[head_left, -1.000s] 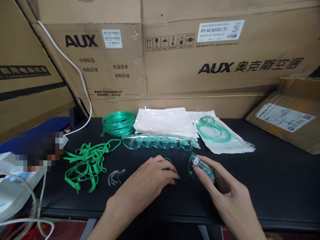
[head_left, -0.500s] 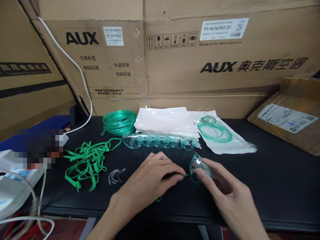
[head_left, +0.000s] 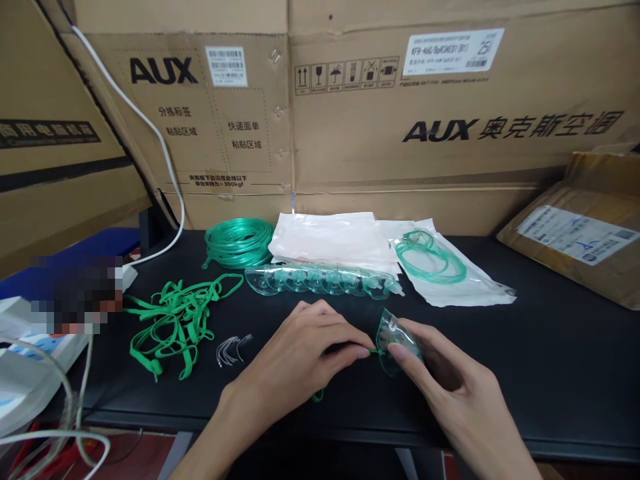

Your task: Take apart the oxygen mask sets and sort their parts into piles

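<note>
My right hand (head_left: 450, 373) is closed on a clear green oxygen mask (head_left: 393, 339), thumb on its near face. Between thumb and forefinger, my left hand (head_left: 305, 353) pinches a green elastic strap (head_left: 373, 351), whose tip meets the mask's left edge. Whether the tip passes through the mask there I cannot tell. Part of the strap hangs below my left hand. Beyond both hands lies a nested row of similar masks (head_left: 315, 280). A tangle of green straps (head_left: 175, 327) lies to the left, with several thin metal strips (head_left: 231, 351) beside it.
Coiled green tubing (head_left: 240, 241) and white packets (head_left: 325, 237) lie at the back. A clear-fronted pouch (head_left: 470, 280) holds more tubing. A taped carton (head_left: 580, 227) stands right, large cardboard boxes (head_left: 350, 153) behind. A white power strip (head_left: 40, 373) with cables is at the left edge.
The mask has moved slightly left and tilted in my right hand. The strap's tip and the mask's edge have come together; my left hand has barely moved.
</note>
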Demonstrator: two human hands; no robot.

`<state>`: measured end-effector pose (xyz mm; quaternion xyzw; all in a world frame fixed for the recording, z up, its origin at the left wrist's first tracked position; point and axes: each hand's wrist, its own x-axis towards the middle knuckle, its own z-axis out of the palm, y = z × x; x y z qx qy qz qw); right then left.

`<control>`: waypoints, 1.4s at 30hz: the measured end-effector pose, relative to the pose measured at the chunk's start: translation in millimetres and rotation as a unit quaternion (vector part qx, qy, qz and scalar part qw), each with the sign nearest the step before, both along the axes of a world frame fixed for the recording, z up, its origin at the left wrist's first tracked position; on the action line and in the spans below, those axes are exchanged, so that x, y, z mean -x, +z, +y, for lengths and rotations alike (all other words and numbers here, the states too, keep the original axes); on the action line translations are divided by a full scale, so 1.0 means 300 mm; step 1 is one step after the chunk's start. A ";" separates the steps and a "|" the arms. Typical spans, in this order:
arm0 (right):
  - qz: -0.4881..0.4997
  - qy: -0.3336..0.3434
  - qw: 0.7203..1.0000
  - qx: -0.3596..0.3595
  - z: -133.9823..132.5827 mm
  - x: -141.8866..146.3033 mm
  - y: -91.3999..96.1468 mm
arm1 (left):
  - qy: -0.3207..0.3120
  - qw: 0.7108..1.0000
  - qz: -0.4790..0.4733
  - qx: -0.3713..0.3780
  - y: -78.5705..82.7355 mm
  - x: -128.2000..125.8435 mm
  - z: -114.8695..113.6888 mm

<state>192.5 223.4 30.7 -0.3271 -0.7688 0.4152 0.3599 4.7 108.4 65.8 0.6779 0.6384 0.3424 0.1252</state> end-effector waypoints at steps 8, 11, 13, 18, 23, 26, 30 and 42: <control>0.037 0.029 0.999 0.019 0.005 0.003 -0.010 | 0.005 0.999 -0.039 0.001 -0.015 -0.013 0.011; 0.085 0.038 0.996 0.010 -0.005 0.000 -0.015 | 0.011 0.998 -0.055 0.005 -0.017 -0.014 0.011; 0.067 0.064 0.996 -0.020 -0.013 -0.006 -0.013 | 0.011 0.998 -0.065 0.012 -0.015 -0.015 0.010; 0.040 0.099 0.993 -0.052 -0.024 -0.014 0.004 | 0.016 0.996 -0.090 0.023 -0.008 -0.019 0.007; 0.023 0.109 0.990 -0.082 -0.011 -0.015 -0.004 | 0.014 0.993 -0.112 0.026 -0.009 -0.030 0.009; 0.018 0.095 0.993 -0.068 -0.008 -0.017 -0.008 | 0.031 0.990 -0.133 0.037 -0.009 -0.038 0.011; 0.032 0.063 0.997 -0.014 -0.011 -0.013 -0.003 | 0.032 0.986 -0.160 0.046 -0.006 -0.045 0.013; 0.071 0.078 0.993 0.050 -0.022 -0.002 -0.011 | 0.049 0.996 -0.076 0.017 -0.039 -0.101 0.035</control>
